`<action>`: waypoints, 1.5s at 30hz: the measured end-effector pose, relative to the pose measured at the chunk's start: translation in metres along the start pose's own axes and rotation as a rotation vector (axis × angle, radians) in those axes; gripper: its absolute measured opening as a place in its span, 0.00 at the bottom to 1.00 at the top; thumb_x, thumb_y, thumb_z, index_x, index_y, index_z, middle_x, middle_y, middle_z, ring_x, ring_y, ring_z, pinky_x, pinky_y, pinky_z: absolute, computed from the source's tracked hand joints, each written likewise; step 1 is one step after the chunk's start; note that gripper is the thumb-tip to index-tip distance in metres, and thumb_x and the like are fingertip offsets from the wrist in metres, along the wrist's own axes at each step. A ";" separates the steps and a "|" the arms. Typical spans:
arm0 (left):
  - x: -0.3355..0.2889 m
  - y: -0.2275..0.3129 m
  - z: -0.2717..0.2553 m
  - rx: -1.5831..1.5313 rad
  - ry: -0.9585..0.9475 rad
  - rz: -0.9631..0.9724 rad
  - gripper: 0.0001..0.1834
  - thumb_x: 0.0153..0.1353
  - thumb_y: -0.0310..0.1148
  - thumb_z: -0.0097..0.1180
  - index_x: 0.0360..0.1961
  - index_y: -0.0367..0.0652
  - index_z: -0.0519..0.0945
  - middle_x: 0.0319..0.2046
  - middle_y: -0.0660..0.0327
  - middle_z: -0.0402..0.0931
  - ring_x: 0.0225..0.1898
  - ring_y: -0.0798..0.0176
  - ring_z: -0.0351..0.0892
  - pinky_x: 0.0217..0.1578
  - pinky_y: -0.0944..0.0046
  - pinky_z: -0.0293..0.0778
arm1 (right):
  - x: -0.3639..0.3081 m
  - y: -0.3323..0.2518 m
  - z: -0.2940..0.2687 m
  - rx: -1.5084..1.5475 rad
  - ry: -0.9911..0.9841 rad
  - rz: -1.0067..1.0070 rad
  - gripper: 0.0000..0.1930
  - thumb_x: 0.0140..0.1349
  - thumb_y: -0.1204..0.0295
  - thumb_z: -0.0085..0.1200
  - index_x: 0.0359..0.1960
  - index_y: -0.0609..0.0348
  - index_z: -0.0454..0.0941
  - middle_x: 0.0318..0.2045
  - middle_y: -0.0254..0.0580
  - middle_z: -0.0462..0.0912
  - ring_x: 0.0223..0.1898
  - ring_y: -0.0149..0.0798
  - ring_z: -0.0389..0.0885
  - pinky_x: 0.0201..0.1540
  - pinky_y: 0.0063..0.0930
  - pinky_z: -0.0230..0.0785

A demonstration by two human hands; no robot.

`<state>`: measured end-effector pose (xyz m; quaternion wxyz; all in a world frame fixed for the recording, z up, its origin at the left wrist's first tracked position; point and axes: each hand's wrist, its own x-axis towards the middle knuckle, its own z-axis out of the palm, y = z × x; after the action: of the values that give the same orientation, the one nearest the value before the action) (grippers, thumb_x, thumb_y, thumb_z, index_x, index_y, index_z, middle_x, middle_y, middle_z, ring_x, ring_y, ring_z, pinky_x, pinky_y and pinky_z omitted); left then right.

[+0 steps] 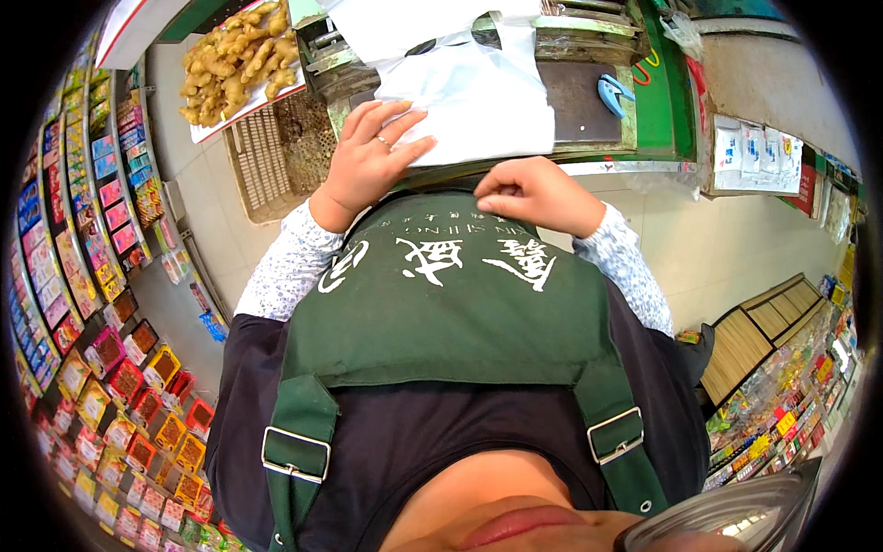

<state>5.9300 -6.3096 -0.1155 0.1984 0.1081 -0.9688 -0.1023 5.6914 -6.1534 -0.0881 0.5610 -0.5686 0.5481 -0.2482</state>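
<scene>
White plastic carrier bags [478, 115] lie flat on the counter in front of me, their handle loops toward the far side. My left hand [372, 152] rests at the near left edge of the bags, fingers stretched and apart, a ring on one finger. Close to the bags' near right corner is my right hand [538, 193], just in front of my green apron [441, 322]. Its fingers are curled in, and whatever they may hold is hidden. To the right on the dark counter panel [575, 115] sits a small light-blue tool [614, 94], its kind unclear.
Ginger [239, 60] is heaped at the far left, above a beige plastic basket [267, 166]. Red and orange looped handles [646, 69] lie on a green surface at right. White packets [756, 156] stand farther right. Shelves of colourful packages [115, 184] line the left.
</scene>
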 end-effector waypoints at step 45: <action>0.012 0.003 0.033 -0.632 0.254 -0.711 0.09 0.63 0.25 0.57 0.44 0.41 0.82 0.35 0.53 0.83 0.35 0.53 0.84 0.37 0.62 0.76 | 0.004 0.063 -0.047 0.026 0.694 0.066 0.14 0.67 0.64 0.58 0.42 0.64 0.77 0.31 0.40 0.85 0.32 0.29 0.78 0.38 0.26 0.70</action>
<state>5.9051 -6.3050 -0.1402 0.2908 0.3781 -0.7617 -0.4384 5.6286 -6.1599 -0.1356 0.3562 -0.4250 0.7212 -0.4153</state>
